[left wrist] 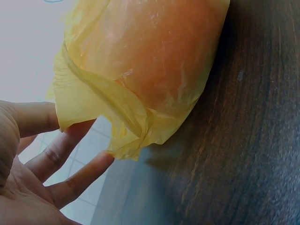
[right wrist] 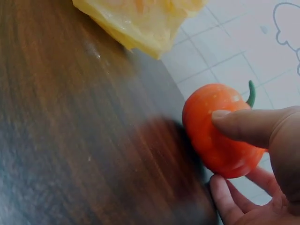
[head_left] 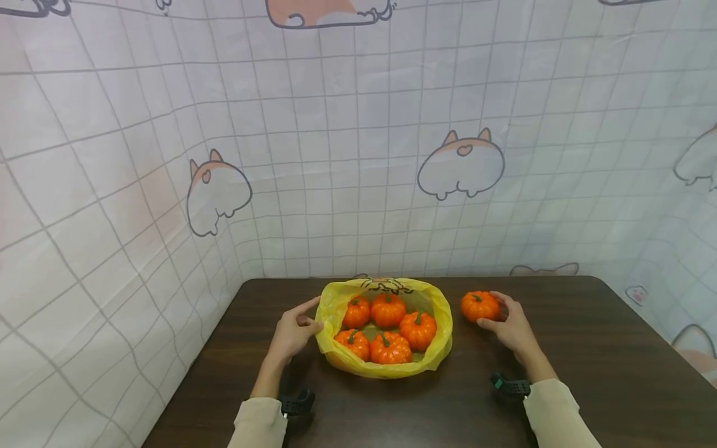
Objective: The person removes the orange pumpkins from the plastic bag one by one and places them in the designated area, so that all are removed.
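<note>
I have the lone pumpkin (head_left: 476, 303) near three o'clock of the yellow bag (head_left: 392, 371), partly covered by my right hand (head_left: 512, 326); I can't tell whether it touches the table (head_left: 414, 410). That hand grips it between thumb and fingers. My left hand (head_left: 291, 333), at the bag's nine o'clock, is loosely spread, touching the rim; plastic hides some fingertips on that wrist feed.

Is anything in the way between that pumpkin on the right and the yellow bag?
Nothing visible blocks the gap: only tabletop lies between the pumpkin, held in the right hand, and the yellow bag. Its raised rim may need clearing, but the bag stands open.
</note>
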Motion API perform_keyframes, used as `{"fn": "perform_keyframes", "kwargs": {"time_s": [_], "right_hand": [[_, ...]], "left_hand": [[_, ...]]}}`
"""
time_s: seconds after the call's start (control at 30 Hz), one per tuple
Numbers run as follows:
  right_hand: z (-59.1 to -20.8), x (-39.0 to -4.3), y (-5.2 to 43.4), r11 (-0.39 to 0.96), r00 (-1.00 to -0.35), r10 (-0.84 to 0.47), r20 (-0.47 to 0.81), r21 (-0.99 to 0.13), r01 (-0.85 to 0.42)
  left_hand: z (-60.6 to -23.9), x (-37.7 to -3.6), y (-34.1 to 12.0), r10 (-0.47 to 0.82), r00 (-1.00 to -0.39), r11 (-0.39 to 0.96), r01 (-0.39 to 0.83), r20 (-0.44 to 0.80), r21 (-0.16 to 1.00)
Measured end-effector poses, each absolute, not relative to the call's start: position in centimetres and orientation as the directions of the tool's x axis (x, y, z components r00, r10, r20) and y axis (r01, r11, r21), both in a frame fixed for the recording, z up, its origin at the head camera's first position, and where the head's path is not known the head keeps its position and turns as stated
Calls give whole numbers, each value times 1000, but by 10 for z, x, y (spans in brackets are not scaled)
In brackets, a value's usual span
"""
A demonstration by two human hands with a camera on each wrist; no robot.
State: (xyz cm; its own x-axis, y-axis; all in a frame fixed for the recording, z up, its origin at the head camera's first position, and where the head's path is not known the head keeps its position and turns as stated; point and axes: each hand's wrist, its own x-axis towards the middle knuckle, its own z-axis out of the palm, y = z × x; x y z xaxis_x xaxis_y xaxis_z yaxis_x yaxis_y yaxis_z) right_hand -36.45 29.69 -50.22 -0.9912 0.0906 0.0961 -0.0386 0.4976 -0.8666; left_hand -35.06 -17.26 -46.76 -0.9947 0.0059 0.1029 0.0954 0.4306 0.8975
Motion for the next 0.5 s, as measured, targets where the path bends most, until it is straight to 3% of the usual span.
{"fn": "perform_keyframes", "kwargs": {"time_s": [0.5], "right_hand": [[-502, -371, 297, 498, -997, 64, 54, -867, -15]], "left_hand": [[-469, -351, -172, 7, -996, 443, 80, 86, 893]]}}
